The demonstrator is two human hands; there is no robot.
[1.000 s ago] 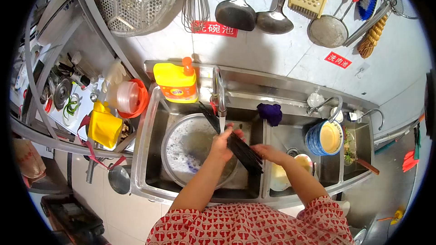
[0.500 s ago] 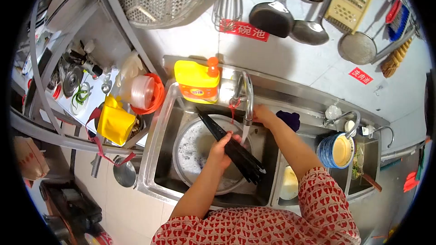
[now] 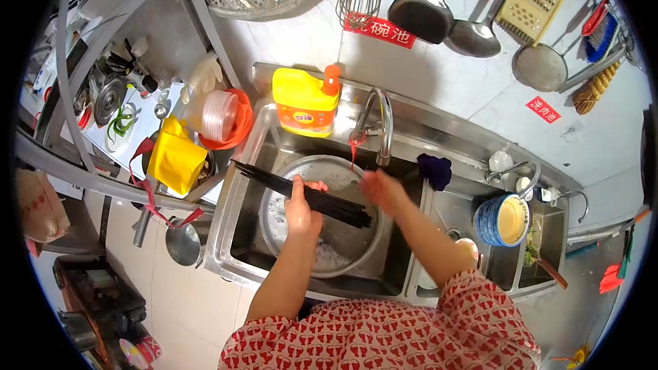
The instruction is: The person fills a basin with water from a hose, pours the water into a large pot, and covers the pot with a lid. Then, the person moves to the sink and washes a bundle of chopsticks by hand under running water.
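My left hand (image 3: 301,212) is wrapped round a bundle of black chopsticks (image 3: 336,207), held slantwise over a large round metal basin (image 3: 266,233). Soapy water with white suds fills part of this basin, which sits in the left sink (image 3: 401,260). Just below the spout of the curved faucet (image 3: 384,157) is my right hand (image 3: 387,193), its fingers loosely apart and a little blurred, with nothing seen in them. The right fingers are close to the right end of the chopsticks but apart from it. No water stream shows under the spout.
A yellow detergent jug (image 3: 305,103) stands on the sink's back ledge. Right of the faucet lies a dark purple cloth (image 3: 434,171). Stacked blue-rimmed bowls (image 3: 504,219) sit by the second sink. A ladle (image 3: 473,40) and other utensils hang on the wall.
My right hand has come forward from behind the faucet to below its spout. The running water has stopped. My left hand has moved left and turned the chopsticks flatter.
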